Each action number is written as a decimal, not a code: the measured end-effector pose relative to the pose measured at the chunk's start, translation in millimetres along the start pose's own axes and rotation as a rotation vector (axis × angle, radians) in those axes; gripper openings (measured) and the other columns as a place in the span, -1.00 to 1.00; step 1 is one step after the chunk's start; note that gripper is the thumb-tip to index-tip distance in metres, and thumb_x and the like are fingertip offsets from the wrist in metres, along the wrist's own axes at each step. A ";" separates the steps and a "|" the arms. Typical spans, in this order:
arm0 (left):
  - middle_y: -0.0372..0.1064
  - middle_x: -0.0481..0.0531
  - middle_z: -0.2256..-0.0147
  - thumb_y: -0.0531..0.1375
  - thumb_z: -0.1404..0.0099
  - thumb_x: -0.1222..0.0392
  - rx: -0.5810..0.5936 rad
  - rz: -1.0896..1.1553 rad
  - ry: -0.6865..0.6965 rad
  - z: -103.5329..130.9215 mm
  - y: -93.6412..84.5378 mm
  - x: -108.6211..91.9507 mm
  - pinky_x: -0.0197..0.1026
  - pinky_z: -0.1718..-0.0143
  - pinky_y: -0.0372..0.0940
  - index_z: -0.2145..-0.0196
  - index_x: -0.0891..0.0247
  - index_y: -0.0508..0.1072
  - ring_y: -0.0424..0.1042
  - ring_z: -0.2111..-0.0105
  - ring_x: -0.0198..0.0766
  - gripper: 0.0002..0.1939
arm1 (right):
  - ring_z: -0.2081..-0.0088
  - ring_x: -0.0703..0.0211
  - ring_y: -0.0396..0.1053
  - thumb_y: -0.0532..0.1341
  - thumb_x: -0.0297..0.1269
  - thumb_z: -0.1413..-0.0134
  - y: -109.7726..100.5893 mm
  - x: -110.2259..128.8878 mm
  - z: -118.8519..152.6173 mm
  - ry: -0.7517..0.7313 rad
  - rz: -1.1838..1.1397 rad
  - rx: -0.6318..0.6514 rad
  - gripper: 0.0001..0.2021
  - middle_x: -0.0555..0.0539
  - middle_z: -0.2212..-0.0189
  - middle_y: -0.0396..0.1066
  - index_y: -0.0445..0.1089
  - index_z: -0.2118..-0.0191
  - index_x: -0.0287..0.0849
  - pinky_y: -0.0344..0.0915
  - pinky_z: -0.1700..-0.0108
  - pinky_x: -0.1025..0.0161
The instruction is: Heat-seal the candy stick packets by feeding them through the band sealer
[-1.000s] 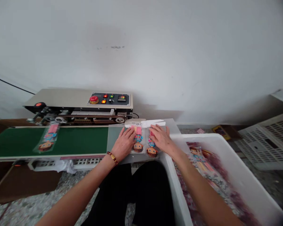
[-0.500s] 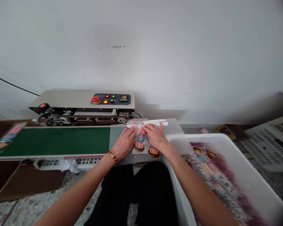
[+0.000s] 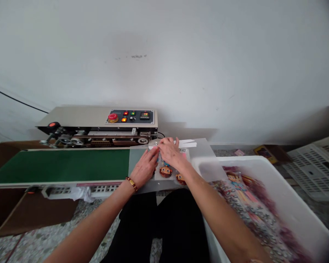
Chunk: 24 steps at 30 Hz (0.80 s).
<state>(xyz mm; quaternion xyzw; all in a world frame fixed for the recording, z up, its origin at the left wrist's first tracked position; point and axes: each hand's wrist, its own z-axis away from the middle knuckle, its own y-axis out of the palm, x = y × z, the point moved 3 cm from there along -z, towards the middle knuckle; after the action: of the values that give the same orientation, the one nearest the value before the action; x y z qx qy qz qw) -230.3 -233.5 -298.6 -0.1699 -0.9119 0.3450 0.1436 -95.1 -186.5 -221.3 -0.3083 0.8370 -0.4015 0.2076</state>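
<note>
My left hand (image 3: 145, 166), with a beaded bracelet at the wrist, presses its bent fingers onto the upper end of a clear plastic packet (image 3: 166, 171). Inside the packet shows a cartoon head with brown hair. My right hand (image 3: 171, 152) reaches across the same packet, its fingers closed at the top edge beside my left fingertips and covering most of the contents. Partly under my right wrist lies a second packet (image 3: 181, 178) with a similar head. Both rest on a translucent sheet (image 3: 205, 157), with white strips (image 3: 188, 143) along its back edge.
Left of my hands runs a green conveyor belt (image 3: 76, 164), below a sealing machine (image 3: 79, 117) with lit buttons and a red knob. A white tub (image 3: 252, 160) of packets stands at my right. Cardboard (image 3: 44, 208) and white crates (image 3: 315, 168) flank the area.
My right hand has moved left, over the packet and close to my left hand. The packet at the belt's far left end is no longer there. My left hand has barely moved.
</note>
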 end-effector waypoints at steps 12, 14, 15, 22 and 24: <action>0.20 0.35 -0.31 -0.05 -0.45 0.31 -0.041 -0.071 -0.114 12.7 -14.1 17.0 0.23 -0.40 0.10 -0.34 0.37 0.13 0.15 -0.37 0.04 -0.47 | -0.19 -0.18 0.28 0.07 -0.39 -0.36 -6.6 -18.5 58.0 0.053 0.033 -0.053 -0.70 -0.22 -0.18 0.42 0.47 -0.06 -0.11 -0.16 -0.31 -0.54; 0.20 0.34 -0.32 -0.05 -0.45 0.29 -0.042 -0.080 -0.140 26.0 -21.2 32.2 0.23 -0.40 0.11 -0.33 0.33 0.15 0.16 -0.37 0.05 -0.49 | -0.23 -0.19 0.26 0.08 -0.38 -0.37 -3.3 -16.4 60.0 0.024 0.029 -0.039 -0.71 -0.22 -0.20 0.40 0.44 -0.09 -0.12 -0.20 -0.32 -0.56; 0.20 0.34 -0.32 -0.06 -0.45 0.28 -0.041 -0.084 -0.155 33.1 -25.7 40.4 0.24 -0.39 0.12 -0.32 0.31 0.17 0.17 -0.37 0.06 -0.49 | -0.25 -0.18 0.24 0.08 -0.37 -0.38 -1.4 -13.5 57.6 0.001 0.022 -0.031 -0.71 -0.22 -0.21 0.39 0.43 -0.11 -0.12 -0.22 -0.33 -0.56; 0.39 0.35 -0.16 -0.06 -0.48 0.22 -0.125 -0.214 -0.291 48.9 -54.0 58.0 0.44 -0.33 0.12 -0.10 0.29 0.37 0.39 -0.20 0.15 -0.65 | -0.32 -0.08 0.18 0.06 -0.41 -0.37 14.4 21.4 12.1 -0.160 -0.050 -0.011 -0.67 -0.17 -0.26 0.35 0.42 -0.13 -0.09 -0.24 -0.39 -0.46; 0.39 0.27 -0.18 -0.06 -0.49 0.22 -0.102 -0.157 -0.202 35.2 -47.8 40.5 0.27 -0.37 0.15 -0.14 0.26 0.36 0.35 -0.25 0.03 -0.64 | -0.33 -0.09 0.18 0.04 -0.42 -0.37 15.4 22.8 7.7 -0.173 -0.072 -0.022 -0.65 -0.19 -0.26 0.35 0.42 -0.15 -0.10 -0.24 -0.39 -0.46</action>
<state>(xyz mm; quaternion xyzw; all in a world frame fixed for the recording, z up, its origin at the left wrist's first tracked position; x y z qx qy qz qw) -290.1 -271.0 -285.7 -0.0692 -0.9486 0.3011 0.0687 -112.4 -198.7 -240.5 -0.3739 0.8087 -0.3714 0.2613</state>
